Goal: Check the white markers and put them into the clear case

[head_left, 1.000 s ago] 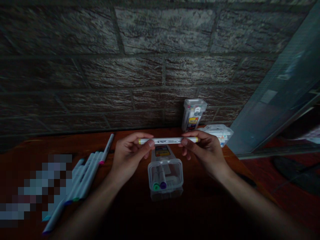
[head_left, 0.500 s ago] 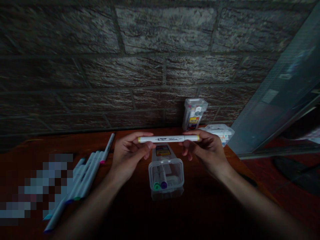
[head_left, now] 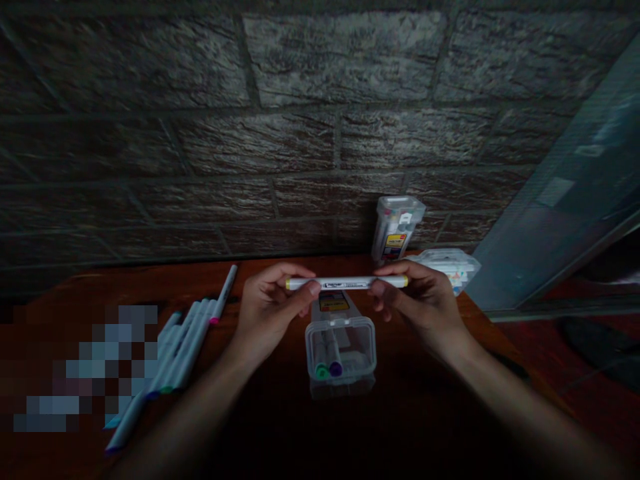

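Observation:
A white marker pen point(head_left: 345, 283) with yellow ends is held level above the table, its printed side towards me. My left hand point(head_left: 273, 303) pinches it near one end between thumb and fingers. My right hand point(head_left: 425, 300) grips it near the other end in the same way. Below and between my hands lies a clear plastic case point(head_left: 367, 333), its near end facing me. Inside the case are a marker with a green end point(head_left: 322, 371) and one with a purple end point(head_left: 335, 368). A yellow label shows on the case's far part.
Several white markers point(head_left: 193, 340) lie on the wooden table point(head_left: 165, 277) at the left, beside a pixelated patch. A clear case of markers point(head_left: 399, 227) stands upright by the brick wall point(head_left: 280, 140). Another clear case point(head_left: 463, 267) sits behind my right hand.
The whole view has shifted slightly, so everything sits a little further right. Both hands still hold the marker; the left thumb and right fingers have slid a little inward along it.

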Motion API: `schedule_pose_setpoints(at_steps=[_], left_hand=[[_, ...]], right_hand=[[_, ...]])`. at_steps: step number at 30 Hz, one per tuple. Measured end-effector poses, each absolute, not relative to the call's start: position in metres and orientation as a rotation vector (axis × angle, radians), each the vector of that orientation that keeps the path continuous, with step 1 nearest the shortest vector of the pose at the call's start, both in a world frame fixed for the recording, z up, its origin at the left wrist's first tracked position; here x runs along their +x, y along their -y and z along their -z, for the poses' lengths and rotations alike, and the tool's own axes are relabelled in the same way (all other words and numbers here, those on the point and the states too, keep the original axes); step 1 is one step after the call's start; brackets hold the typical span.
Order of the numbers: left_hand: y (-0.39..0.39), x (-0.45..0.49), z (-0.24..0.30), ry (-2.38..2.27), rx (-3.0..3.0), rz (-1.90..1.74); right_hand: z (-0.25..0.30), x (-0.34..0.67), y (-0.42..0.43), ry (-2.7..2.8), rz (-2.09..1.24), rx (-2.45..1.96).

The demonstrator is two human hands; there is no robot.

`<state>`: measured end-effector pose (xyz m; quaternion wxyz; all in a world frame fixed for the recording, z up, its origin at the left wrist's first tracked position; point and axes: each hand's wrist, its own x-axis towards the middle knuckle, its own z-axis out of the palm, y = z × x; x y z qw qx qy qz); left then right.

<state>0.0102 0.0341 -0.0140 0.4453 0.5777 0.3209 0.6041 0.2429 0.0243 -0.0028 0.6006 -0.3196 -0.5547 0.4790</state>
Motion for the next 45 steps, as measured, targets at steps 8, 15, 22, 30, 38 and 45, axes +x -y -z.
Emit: schedule_pose_setpoints(at_steps=[8,15,22,30,38,45], left_hand=[[-0.033,0.01,0.012,-0.797,1.397,-1.479],[-0.033,0.007,0.01,-0.813,1.347,-1.457],[-0.035,0.006,0.009,-0.811,1.31,-1.504],[-0.034,0.008,0.002,-0.764,1.169,-1.542],[-0.035,0.006,0.0,-0.744,1.112,-1.536],[-0.035,0.006,-0.001,-0.698,1.079,-1.529]], right_hand=[[-0.002,0.241,-0.024,1.253,-1.128,-0.725],[-0.001,0.242,-0.025,1.232,-1.138,-0.711],[-0.001,0.244,-0.026,1.2,-1.132,-0.725],[-0.002,0.246,-0.027,1.172,-1.173,-0.694],[-0.005,0.247,-0.025,1.149,-1.184,-0.677],[-0.007,0.247,-0.026,1.133,-1.18,-0.674]])
